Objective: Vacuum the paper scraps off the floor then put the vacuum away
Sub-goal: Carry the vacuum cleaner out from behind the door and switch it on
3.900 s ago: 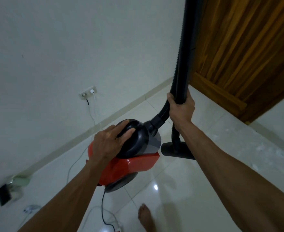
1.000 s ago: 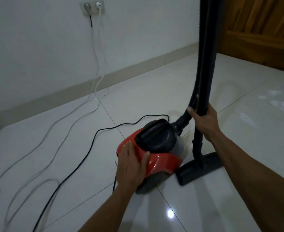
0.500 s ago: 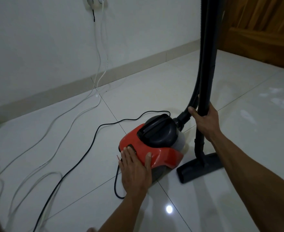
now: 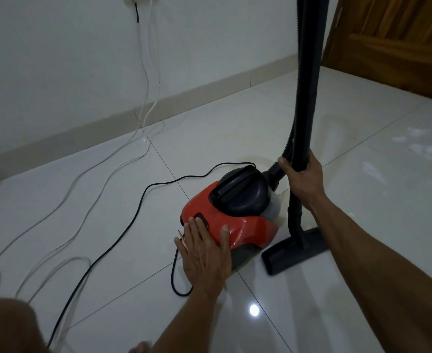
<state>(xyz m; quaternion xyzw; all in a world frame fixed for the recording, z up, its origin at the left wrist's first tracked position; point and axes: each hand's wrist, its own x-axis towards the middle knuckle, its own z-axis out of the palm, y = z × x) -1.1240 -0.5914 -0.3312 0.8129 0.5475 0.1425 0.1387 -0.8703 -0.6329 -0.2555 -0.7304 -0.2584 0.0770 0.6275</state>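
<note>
A red and dark grey canister vacuum [image 4: 248,225] sits on the white tiled floor. My left hand [image 4: 204,253] lies flat on its rear red shell, fingertips on a black button. My right hand [image 4: 302,179] grips the upright black wand [image 4: 309,80], with the ribbed hose beside it. The black floor nozzle [image 4: 292,247] rests on the tiles to the right of the body. White paper scraps [image 4: 423,149] lie scattered on the floor at the far right.
The vacuum's black cord [image 4: 123,230] runs across the tiles toward a wall socket [image 4: 138,0], beside white cables [image 4: 82,184]. A wooden door [image 4: 401,42] stands at the back right. My knee [image 4: 6,324] shows at the bottom left.
The vacuum went from being carried to resting on the floor. My left hand slid from the top handle down to the rear of the red shell. My right hand kept its grip on the wand.
</note>
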